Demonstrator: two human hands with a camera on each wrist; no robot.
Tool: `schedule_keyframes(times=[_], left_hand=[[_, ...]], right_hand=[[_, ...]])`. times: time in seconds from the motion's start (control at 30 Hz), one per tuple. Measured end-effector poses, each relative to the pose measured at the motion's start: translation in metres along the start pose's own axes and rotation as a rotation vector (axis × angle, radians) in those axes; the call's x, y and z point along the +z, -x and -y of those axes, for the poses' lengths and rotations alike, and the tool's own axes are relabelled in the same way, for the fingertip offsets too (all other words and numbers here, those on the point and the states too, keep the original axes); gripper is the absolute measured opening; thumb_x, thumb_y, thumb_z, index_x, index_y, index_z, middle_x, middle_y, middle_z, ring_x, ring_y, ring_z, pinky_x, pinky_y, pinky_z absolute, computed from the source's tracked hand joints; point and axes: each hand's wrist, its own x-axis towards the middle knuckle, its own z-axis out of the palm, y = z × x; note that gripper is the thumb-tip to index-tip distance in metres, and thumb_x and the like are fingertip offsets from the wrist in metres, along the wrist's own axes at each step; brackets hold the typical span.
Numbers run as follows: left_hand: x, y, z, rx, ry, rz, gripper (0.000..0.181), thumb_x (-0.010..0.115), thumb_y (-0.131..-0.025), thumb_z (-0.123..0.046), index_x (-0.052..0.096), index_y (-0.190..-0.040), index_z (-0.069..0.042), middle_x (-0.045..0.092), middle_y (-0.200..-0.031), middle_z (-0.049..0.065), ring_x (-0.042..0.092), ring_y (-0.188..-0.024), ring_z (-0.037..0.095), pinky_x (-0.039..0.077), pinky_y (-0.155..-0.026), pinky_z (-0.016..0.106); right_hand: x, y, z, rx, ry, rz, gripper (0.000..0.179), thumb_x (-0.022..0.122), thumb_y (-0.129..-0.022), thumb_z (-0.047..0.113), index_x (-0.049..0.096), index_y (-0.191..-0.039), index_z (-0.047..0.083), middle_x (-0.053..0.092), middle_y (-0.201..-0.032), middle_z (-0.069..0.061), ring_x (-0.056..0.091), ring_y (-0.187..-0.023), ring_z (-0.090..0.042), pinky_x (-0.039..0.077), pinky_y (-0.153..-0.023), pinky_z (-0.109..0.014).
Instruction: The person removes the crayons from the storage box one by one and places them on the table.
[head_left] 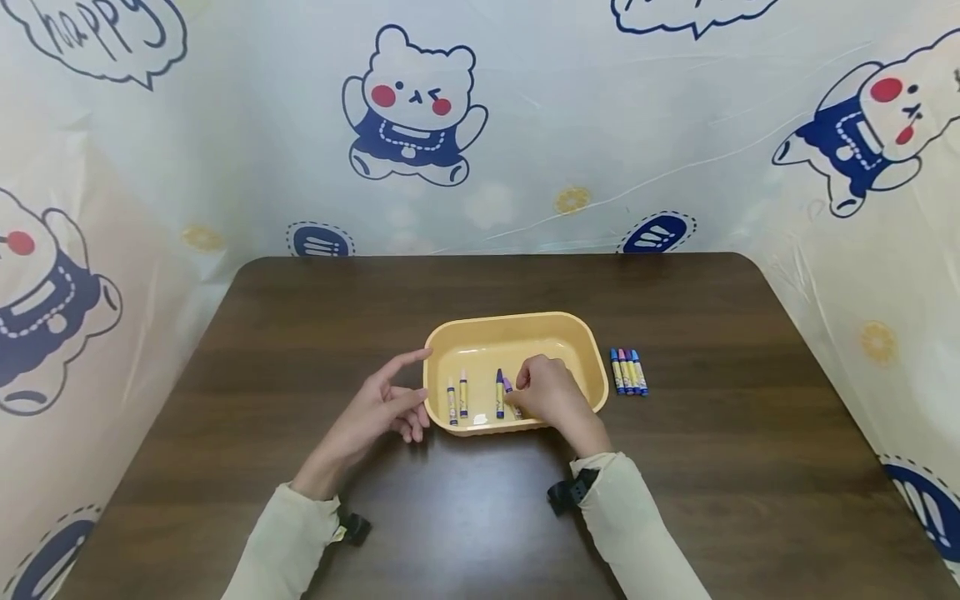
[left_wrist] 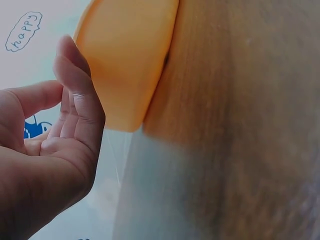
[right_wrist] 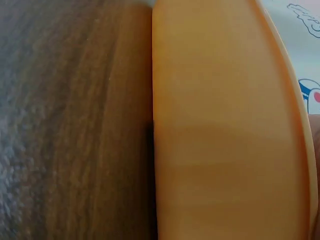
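A yellow plastic tray (head_left: 480, 333) stands on the table with several crayons lying in it. On its left side are a pale-tipped crayon (head_left: 452, 406) and a pinkish-tipped crayon (head_left: 463, 395). Nearer the middle lies a dark blue crayon (head_left: 499, 395). Just right of that one, my right hand (head_left: 553, 393) reaches over the front rim and pinches a purple crayon (head_left: 507, 387), partly covered by the fingers. My left hand (head_left: 378, 410) touches the tray's left rim with extended index finger and thumb, the other fingers loosely bent. In the right wrist view the tray wall (right_wrist: 225, 120) hides nearly all of the right hand.
Several more crayons (head_left: 628, 372) lie side by side on the dark wooden table (head_left: 330, 308), right of the tray. A patterned sheet (head_left: 525, 125) with cartoon bears hangs behind and beside the table.
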Motion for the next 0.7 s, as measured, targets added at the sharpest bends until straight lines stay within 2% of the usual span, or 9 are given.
schedule_keyframes(times=[0.17,0.43,0.6,0.7], left_hand=[[0.0003,-0.001,0.0006,0.002,0.006,-0.001,0.059,0.057,-0.101,-0.01,0.032,-0.153,-0.023,0.068,-0.077,0.02,0.067,-0.06,0.029,0.058,-0.057,0.039],[0.0005,-0.0001,0.001,-0.023,0.009,-0.01,0.059,0.058,-0.101,-0.012,0.033,-0.153,-0.025,0.069,-0.078,0.019,0.068,-0.062,0.03,0.057,-0.058,0.037],[0.0008,-0.0006,-0.0007,-0.026,0.013,-0.01,0.059,0.058,-0.101,-0.013,0.033,-0.153,-0.024,0.069,-0.078,0.019,0.068,-0.063,0.03,0.057,-0.058,0.034],[-0.0001,-0.0005,-0.0006,-0.028,0.008,-0.008,0.059,0.058,-0.101,-0.013,0.033,-0.153,-0.025,0.069,-0.078,0.019,0.068,-0.063,0.03,0.057,-0.057,0.034]], right_hand=[[-0.0009,0.0019,0.0011,0.029,0.032,-0.005,0.02,0.075,-0.086,0.017,0.064,-0.07,0.012,0.059,-0.066,-0.002,0.055,-0.059,-0.017,0.04,-0.051,-0.026],[-0.0012,0.0031,0.0039,0.079,0.061,0.026,0.016,0.074,-0.083,0.016,0.064,-0.07,0.012,0.059,-0.066,-0.004,0.056,-0.059,-0.019,0.041,-0.05,-0.028],[-0.001,0.0025,0.0028,0.062,0.089,-0.007,0.02,0.072,-0.085,0.019,0.064,-0.067,0.013,0.059,-0.065,-0.003,0.055,-0.058,-0.018,0.04,-0.05,-0.029],[-0.0011,0.003,0.0023,0.057,0.065,-0.01,0.025,0.07,-0.088,0.021,0.064,-0.066,0.012,0.058,-0.062,-0.003,0.054,-0.056,-0.017,0.038,-0.048,-0.027]])
